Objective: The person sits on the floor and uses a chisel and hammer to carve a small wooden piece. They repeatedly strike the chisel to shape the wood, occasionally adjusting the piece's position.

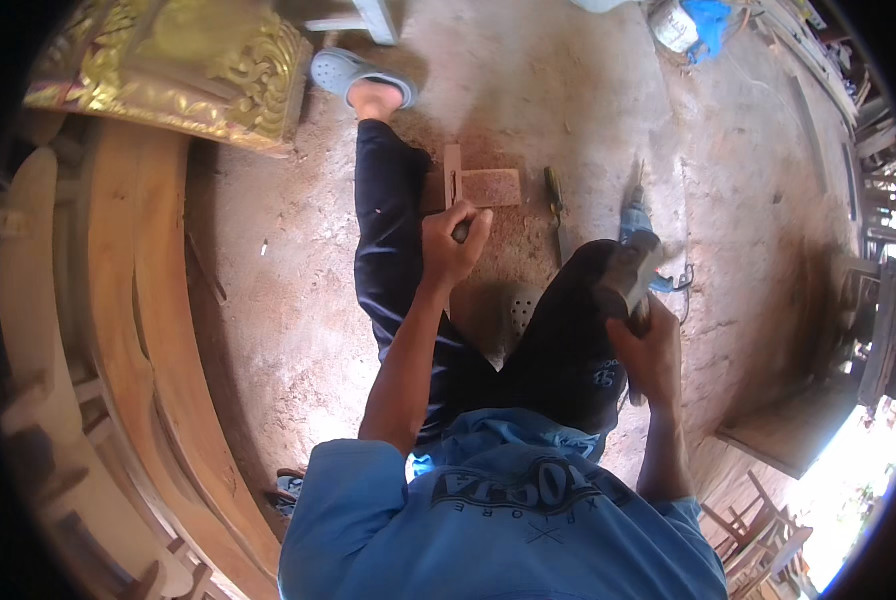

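My left hand (450, 247) is closed around a small tool (461, 231), probably a chisel, over a narrow slotted wooden strip (452, 160) beside a short wood block (493, 190) on the floor between my legs. My right hand (648, 355) grips a hammer, its blurred metal head (628, 272) raised near my right knee. A yellow-and-black handled tool (553, 195) lies right of the block. A blue power drill (632, 215) lies farther right, partly hidden behind the hammer.
Gilded carved furniture (178, 65) stands at upper left, long wooden boards (143, 300) along the left. A white bucket with blue plastic (673, 28) sits at upper right. Stacked timber (883, 330) and wooden chairs (758, 535) line the right. My left foot wears a grey clog (333, 70).
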Demonstrator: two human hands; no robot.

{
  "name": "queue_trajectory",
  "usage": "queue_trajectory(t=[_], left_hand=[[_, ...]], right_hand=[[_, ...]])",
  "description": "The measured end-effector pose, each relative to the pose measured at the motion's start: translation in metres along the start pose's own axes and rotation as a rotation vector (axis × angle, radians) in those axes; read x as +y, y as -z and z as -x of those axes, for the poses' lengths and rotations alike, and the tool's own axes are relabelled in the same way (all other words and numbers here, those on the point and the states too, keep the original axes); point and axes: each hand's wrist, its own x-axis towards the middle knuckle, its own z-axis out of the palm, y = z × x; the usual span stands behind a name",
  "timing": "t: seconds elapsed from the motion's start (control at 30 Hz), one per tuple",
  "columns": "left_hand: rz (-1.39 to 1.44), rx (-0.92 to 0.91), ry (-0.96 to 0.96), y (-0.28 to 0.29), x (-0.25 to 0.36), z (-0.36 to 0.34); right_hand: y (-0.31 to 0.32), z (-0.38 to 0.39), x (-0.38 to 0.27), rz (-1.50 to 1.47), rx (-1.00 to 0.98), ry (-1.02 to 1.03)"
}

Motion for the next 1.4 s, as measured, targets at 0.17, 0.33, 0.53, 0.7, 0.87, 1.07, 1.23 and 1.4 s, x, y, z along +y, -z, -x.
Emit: queue_trajectory(t=[0.17, 0.33, 0.53, 0.7, 0.87, 1.07, 1.23, 1.4], left_hand=[[-0.031, 0.090, 0.129, -0.008, -0.011, -0.036], [0.082, 0.053, 0.207, -0.018, -0.020, -0.077], [0.287, -0.120, 0.349, -0.002, -0.027, -0.055], [0.039, -0.132, 0.120, 0.005, -0.033, -0.007], [0.186, -0.085, 0.078, 0.002, -0.022, -0.006], [0.298, -0.123, 0.356, 0.000, -0.015, -0.039], [0.171, -0.243, 0.060, 0.007, -0.015, -0.001], [0.202, 0.174, 0.260, -0.017, -0.023, -0.017]], right_hand=[[-0.017, -0.010, 0.025, -0.147, -0.063, -0.282], [-0.018, -0.017, 0.030, -0.167, -0.064, -0.175], [-0.025, -0.005, 0.027, -0.161, -0.048, -0.111], [-0.022, -0.001, 0.041, -0.046, 0.054, -0.011], [-0.014, -0.023, 0.043, -0.040, 0.076, -0.081], [-0.016, -0.015, 0.039, -0.059, -0.014, -0.130], [-0.016, -0.021, 0.035, -0.035, -0.017, -0.185], [-0.014, -0.024, 0.033, -0.070, -0.025, -0.221]])
